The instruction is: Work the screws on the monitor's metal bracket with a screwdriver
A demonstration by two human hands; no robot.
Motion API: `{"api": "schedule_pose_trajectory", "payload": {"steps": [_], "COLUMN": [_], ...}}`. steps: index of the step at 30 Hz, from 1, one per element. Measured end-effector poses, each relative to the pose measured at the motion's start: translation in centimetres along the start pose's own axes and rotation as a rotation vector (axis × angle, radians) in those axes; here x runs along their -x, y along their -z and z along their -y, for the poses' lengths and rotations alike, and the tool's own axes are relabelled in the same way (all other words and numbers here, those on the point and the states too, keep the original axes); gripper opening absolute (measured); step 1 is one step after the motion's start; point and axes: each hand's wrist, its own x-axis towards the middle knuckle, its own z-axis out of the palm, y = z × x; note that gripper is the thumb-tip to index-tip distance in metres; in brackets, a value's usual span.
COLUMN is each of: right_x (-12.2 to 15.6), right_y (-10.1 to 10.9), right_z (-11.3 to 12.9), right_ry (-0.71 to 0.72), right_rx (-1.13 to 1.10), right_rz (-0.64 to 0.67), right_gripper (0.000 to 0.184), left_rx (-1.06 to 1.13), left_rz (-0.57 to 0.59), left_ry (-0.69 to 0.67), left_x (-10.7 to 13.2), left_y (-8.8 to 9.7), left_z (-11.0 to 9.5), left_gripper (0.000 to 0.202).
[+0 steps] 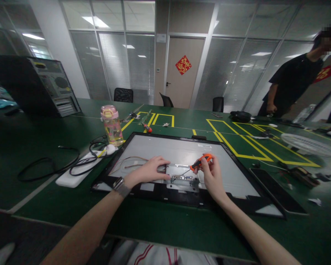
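An opened monitor panel (143, 145) with a grey back and black frame lies flat before me. At its lower middle sits a metal bracket (179, 171) with a hinge-like part. My left hand (150, 170), a watch on its wrist, grips the bracket's left edge between fingers and thumb. My right hand (212, 175) is closed around the orange and black handle of a screwdriver (200, 162). Its shaft slants down left to the bracket; whether the tip sits in a screw is too small to tell. Thin wires (131, 159) lie left of the bracket.
Left on the green table (165, 224) are a white power strip (77, 173), black cables, a pink-lidded bottle (111, 125) and a computer case (30, 86). Another screwdriver (148, 128) lies behind the panel. A dark flat bar (278, 191) is at right. A person (295, 79) stands far right.
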Motion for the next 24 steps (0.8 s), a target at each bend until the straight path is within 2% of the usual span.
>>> {"api": "schedule_pose_trajectory", "payload": {"steps": [11,19,24], "right_x": [0.3,1.0,0.6], "right_y": [-0.3,-0.7,-0.9], "right_z": [0.1,1.3,2.1], "right_ry": [0.046,0.127,0.202], "right_rx": [0.053,0.155,0.299], "right_rz": [0.028,0.051,0.19], "right_gripper": [0.018,0.019,0.026], "left_rx": [0.004,0.017,0.018], "left_rz": [0.003,-0.002,-0.014], "left_ry": [0.005,0.009,-0.002], "left_x": [0.1,0.1,0.1], "left_y": [0.0,0.0,0.0], "left_z": [0.0,0.0,-0.1], "left_gripper": [0.06,0.059,0.058]}}
